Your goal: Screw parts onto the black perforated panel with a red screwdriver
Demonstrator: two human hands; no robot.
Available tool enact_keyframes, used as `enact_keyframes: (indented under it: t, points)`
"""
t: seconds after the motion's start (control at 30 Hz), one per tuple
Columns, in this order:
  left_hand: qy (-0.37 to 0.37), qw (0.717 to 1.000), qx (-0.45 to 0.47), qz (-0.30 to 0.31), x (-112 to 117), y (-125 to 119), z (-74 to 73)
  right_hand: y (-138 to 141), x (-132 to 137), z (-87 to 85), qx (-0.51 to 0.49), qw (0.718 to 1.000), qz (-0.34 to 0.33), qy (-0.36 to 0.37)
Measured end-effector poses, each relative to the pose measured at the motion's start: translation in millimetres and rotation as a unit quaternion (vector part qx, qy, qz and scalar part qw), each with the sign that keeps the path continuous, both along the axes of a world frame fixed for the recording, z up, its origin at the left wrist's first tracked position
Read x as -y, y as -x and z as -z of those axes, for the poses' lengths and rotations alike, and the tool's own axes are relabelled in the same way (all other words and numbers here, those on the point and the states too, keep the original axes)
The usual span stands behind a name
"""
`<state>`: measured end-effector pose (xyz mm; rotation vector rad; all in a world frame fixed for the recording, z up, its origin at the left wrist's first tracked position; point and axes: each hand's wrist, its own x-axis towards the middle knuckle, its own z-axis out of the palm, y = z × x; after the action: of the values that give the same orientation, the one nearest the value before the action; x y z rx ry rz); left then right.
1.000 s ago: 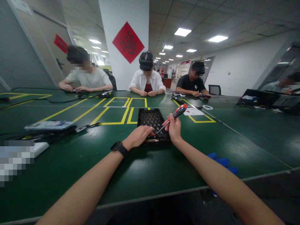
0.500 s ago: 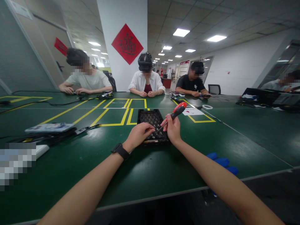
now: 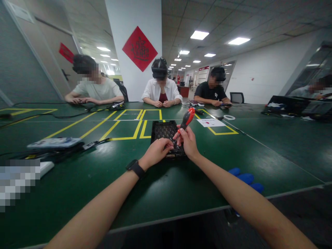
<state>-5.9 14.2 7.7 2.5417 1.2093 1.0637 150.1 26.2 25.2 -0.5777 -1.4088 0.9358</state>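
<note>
A black tray [image 3: 162, 125] full of small parts lies on the green table in front of me. My right hand [image 3: 188, 142] grips a screwdriver [image 3: 187, 117] with a red and black handle, its tip pointing down into the tray's near part. My left hand [image 3: 156, 151] rests over the tray's near edge, its fingertips pinched close to the screwdriver's tip; whether they hold a small part I cannot tell. A black watch [image 3: 135, 168] sits on my left wrist.
Three people sit across the table [image 3: 166, 186], another at the far right. A flat device [image 3: 54, 141] with cables lies at left, a white sheet [image 3: 211, 122] and a tape roll [image 3: 229, 117] beyond the tray, blue things [image 3: 246, 179] near my right forearm. Yellow tape lines mark the table.
The screwdriver has tilted more upright and shifted left. My left hand's fingers have moved in toward its tip. The tray has not moved.
</note>
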Motion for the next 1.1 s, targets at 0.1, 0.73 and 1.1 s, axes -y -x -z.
enact_keyframes:
  t: [0.1, 0.73, 1.1]
  points:
    - [0.005, 1.0, 0.013, 0.004, 1, -1, -0.2, 0, 1, 1.5, 0.014, 1.0, 0.002, -0.022]
    - [0.056, 0.993, 0.09, 0.046, -3, 0, 4.1, 3, -15, 14.8, -0.005, 0.999, -0.05, -0.013]
    - [0.053, 0.997, 0.054, 0.001, -5, 0, 6.7, 2, -13, 14.0, -0.01, 0.998, -0.068, 0.002]
